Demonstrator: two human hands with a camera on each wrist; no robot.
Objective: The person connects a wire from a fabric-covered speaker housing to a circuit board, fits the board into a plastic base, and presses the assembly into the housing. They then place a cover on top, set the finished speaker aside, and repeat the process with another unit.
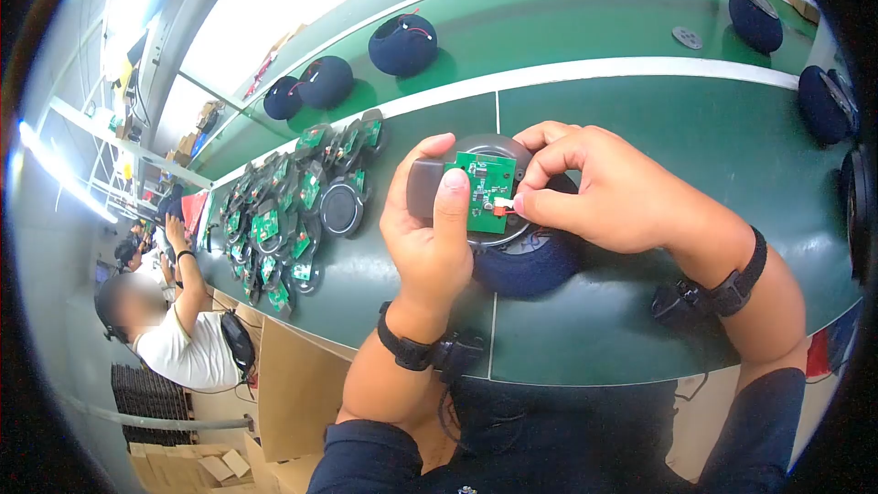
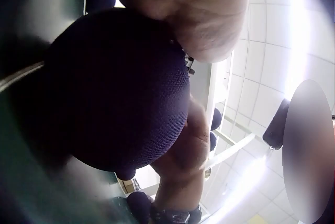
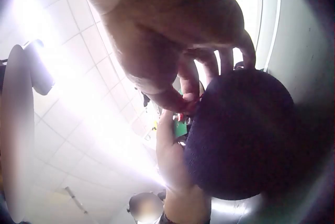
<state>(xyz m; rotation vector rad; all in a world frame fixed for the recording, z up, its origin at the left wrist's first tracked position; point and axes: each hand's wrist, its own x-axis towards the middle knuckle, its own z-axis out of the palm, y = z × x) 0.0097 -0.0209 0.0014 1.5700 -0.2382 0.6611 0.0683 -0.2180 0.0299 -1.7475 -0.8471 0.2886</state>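
Note:
In the head view my left hand (image 1: 425, 242) grips a dark grey round cover with a green circuit board (image 1: 494, 172) on it, its thumb lying over the board's left edge. My right hand (image 1: 608, 192) pinches a small wire connector (image 1: 504, 208), white and red, at the board's lower right. Under both hands sits a round navy fabric-covered housing (image 1: 530, 270), its open side up and partly hidden by the cover. The fabric housing (image 2: 120, 93) fills the middle of the left wrist view. In the right wrist view, the curled right fingers (image 3: 191, 77) are beside it.
Left of the hands lies a pile of grey covers with green boards (image 1: 274, 210). Several navy housings (image 1: 402, 44) stand on the shelf behind, some with red wires showing. More housings (image 1: 828, 105) are at the right edge. Another person (image 1: 183, 338) works farther left along the bench.

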